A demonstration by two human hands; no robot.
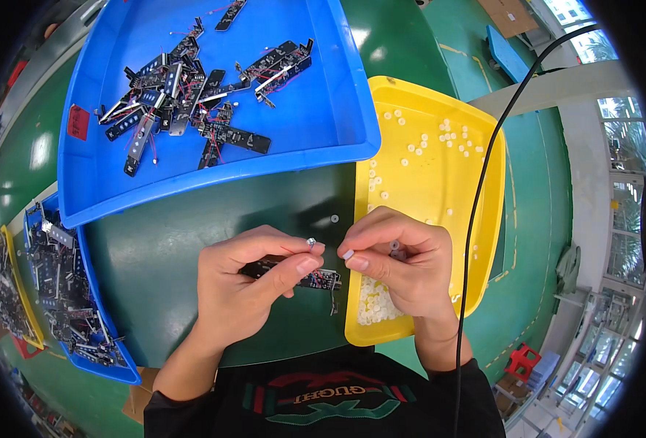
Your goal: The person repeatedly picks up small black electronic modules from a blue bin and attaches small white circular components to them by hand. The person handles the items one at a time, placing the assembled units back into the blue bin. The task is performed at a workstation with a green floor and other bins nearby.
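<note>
My left hand (246, 277) is closed, pinching a small silver round part (311, 241) between thumb and forefinger. A narrow black circuit board (320, 278) with thin red wires shows beneath that hand; the fingers hide much of it, and I cannot tell whether they grip it. Close by on the right, my right hand (407, 263) pinches a small white rubber ring (348, 255) at its fingertips. More whitish rings (395, 247) show inside its curled fingers. The silver part and the pinched ring are a short gap apart.
Behind my hands stands a blue tray (224, 171) with many wired circuit boards (170, 95). A yellow tray (425, 197) of loose white rings lies at the right. More board-filled trays (93, 292) sit at the left. A black cable (476, 197) hangs down across the right side.
</note>
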